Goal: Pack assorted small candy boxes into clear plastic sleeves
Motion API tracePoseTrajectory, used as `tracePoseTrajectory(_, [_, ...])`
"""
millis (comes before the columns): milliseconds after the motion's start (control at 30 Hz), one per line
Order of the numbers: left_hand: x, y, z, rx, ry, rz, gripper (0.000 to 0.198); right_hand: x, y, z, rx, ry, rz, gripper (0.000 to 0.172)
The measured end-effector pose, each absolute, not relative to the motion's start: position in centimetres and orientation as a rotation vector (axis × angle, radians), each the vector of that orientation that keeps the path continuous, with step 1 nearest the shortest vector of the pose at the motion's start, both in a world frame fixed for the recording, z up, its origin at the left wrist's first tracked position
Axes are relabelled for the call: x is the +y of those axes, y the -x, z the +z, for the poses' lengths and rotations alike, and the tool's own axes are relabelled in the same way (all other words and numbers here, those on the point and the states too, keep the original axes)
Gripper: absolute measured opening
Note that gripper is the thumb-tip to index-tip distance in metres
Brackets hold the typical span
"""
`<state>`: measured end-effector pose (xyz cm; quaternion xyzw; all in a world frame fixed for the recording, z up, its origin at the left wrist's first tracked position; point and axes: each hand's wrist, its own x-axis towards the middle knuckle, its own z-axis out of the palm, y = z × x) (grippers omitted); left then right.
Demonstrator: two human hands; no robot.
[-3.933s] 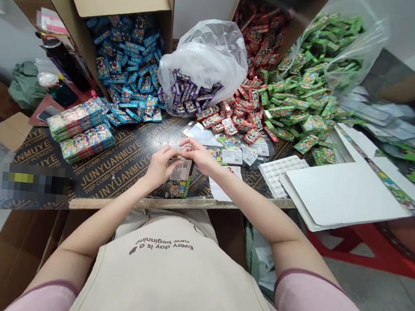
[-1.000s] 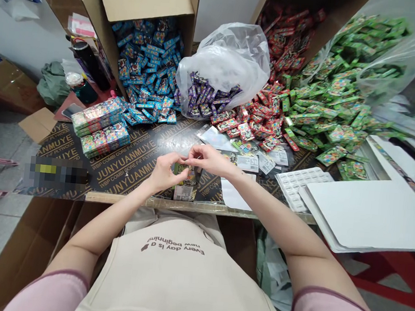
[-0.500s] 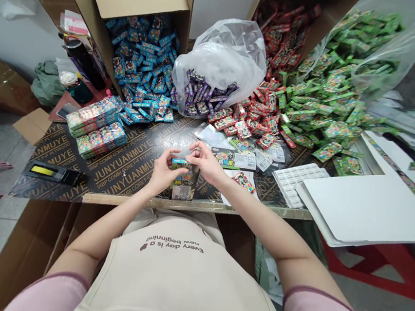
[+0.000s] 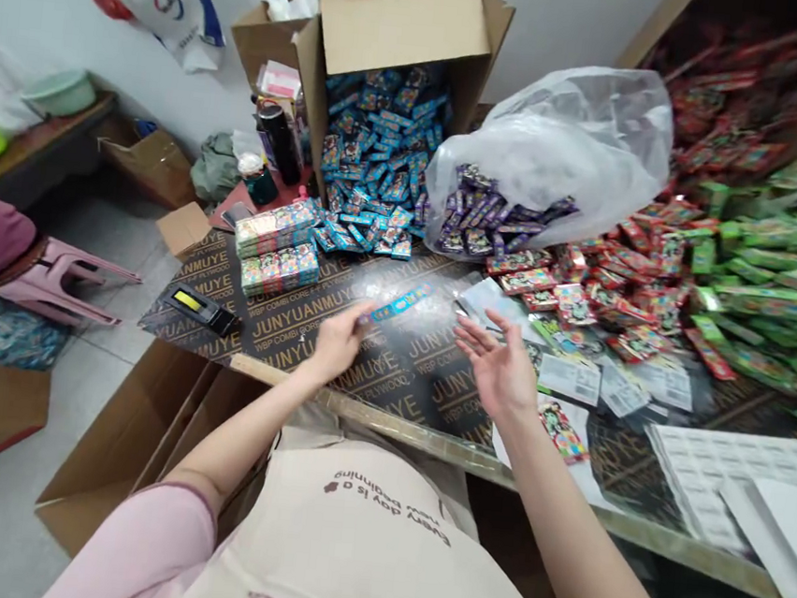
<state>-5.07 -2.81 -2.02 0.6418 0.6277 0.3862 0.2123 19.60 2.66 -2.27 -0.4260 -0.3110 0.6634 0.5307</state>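
A worker in a cream apron [image 4: 348, 529] sits at a black plywood board [image 4: 276, 325] stamped "JUNYUANMUYE", surrounded by heaps of packets. The left hand [image 4: 336, 345], fingers pressed together, pinches the near end of a slim blue strip [image 4: 398, 304], which sits above the middle of the board. The right hand [image 4: 496, 374] is empty, hanging over the board's right side with its fingers spread wide, well apart from the strip.

Just beyond the right hand, a small printed packet [image 4: 560, 432] lies on a white sheet [image 4: 582, 477], with printed cards [image 4: 569, 378] nearby. On the far side, an open cardboard box [image 4: 396, 31] holds blue packets [image 4: 377, 147], some spilling onto the board. To its right, a clear plastic bag [image 4: 562, 136] sags open around purple packets [image 4: 483, 218]. Red packets [image 4: 624, 302] and green packets [image 4: 772, 297] pile up across the right.

Two stacked bundles [image 4: 275, 259] stand left of the strip, near the spilled blue packets, and a black-and-yellow device [image 4: 196, 308] lies at the board's left edge. A white tray [image 4: 713, 470] sits at the near right.
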Motion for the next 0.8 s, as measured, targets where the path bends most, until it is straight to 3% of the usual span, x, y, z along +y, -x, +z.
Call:
tracePoseTrajectory(67, [-1.8,9.3,-0.6,2.071,-1.958,1.006,0.048,2.8,-20.1,-3.1,-0.819,1.085,1.503,0.042])
tracePoseTrajectory(167, [-0.8,15.2,-0.3,2.456,-2.018,0.601,0.052,2.4,-20.3,-4.7,-1.085,1.218,1.375,0.039])
tracePoseTrajectory(300, [0.0,19.9,-2.6,2.607,-2.043,0.302,0.051,3.8,-20.9,-6.9,-1.699,1.344,0.987,0.036])
tracePoseTrajectory(467, [0.4,22.1,-4.4,2.53,-2.101,0.251,0.054,9.0,-23.7,-7.5,-2.188,1.704,0.264,0.053])
tracePoseTrajectory(633, [0.2,20.3,-4.1,2.556,-1.983,0.389,0.072,11.9,-24.4,-7.0,-2.388,1.933,0.034,0.081])
tracePoseTrajectory(800, [-0.3,14.1,-4.2,2.274,-2.121,0.574,0.056,12.2,-21.6,-7.4,-2.395,2.031,-0.065,0.072])
